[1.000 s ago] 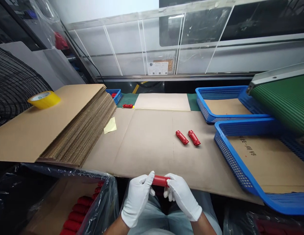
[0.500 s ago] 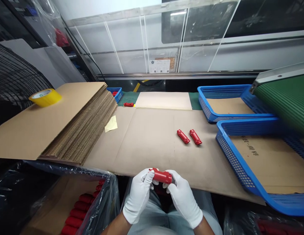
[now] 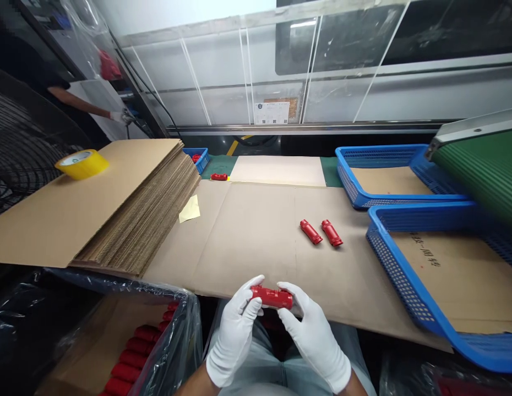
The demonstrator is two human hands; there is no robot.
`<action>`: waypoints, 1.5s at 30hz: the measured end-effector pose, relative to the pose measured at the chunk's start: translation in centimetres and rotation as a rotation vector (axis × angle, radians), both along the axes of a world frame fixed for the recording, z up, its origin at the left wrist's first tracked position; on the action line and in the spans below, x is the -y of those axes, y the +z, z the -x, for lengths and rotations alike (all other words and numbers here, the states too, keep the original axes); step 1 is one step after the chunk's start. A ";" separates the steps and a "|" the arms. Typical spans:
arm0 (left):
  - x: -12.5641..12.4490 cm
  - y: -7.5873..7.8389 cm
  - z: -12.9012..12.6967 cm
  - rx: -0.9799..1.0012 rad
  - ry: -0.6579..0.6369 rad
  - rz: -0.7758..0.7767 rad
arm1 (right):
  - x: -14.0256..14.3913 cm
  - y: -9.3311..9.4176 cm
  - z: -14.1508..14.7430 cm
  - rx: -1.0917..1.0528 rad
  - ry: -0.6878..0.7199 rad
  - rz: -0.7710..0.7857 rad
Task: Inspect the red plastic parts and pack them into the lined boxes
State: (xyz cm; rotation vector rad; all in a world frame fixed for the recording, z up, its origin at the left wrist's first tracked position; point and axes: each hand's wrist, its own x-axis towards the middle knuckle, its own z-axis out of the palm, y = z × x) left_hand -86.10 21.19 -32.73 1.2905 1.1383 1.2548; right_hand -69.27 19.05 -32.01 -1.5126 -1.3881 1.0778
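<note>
A red, ribbed metal cylinder that looks like a flashlight body point(image 3: 271, 297) lies level between my two white-gloved hands, just over the table's near edge. My left hand point(image 3: 235, 324) grips its left end, thumb in front and fingers behind. Around the right end curve the thumb and fingers of my right hand point(image 3: 311, 333), held more loosely. Two similar red flashlight bodies point(image 3: 311, 232) lie side by side on the cardboard-covered table point(image 3: 248, 236). Another red piece point(image 3: 219, 177) rests at the far left of the table.
Blue baskets point(image 3: 404, 275) lined with cardboard stand on the right, beside a green conveyor point(image 3: 483, 159). Stacked cardboard sheets point(image 3: 136, 214) with yellow tape point(image 3: 81, 164) are left. Below, a plastic-lined box point(image 3: 185, 313) holds several red pieces. A co-worker's arm point(image 3: 80, 103) shows at back left.
My right hand's fingers have spread slightly around the flashlight body's right end, and the piece has turned a little. A co-worker has come into view at the upper left.
</note>
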 end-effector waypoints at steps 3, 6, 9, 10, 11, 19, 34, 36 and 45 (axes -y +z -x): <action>0.2 -0.5 0.3 -0.025 0.014 -0.147 | 0.2 -0.6 -0.2 0.007 -0.047 -0.237; 0.4 -1.1 0.6 -0.070 -0.021 -0.235 | 0.3 -0.9 -0.4 -0.033 -0.062 -0.432; 0.5 -1.7 0.8 -0.098 -0.038 -0.274 | 0.4 -0.8 -0.4 -0.087 -0.055 -0.479; 0.5 -1.8 0.8 -0.101 -0.038 -0.278 | 0.4 -0.8 -0.4 -0.106 -0.056 -0.477; 0.5 -1.8 0.8 -0.101 -0.036 -0.279 | 0.3 -0.8 -0.3 -0.122 -0.060 -0.469; 0.5 -1.6 0.7 -0.067 -0.001 -0.201 | 0.3 -0.2 0.1 -0.156 -0.130 -0.126; 0.4 -2.6 0.7 -0.026 -0.037 -0.073 | 0.1 0.7 0.1 -0.176 -0.126 0.013; 0.6 -1.9 0.9 -0.009 -0.043 -0.029 | 0.1 1.0 0.3 -0.153 -0.088 0.112; 1.2 3.4 15.8 -0.151 0.539 0.050 | -2.6 -1.9 0.7 0.046 0.283 0.136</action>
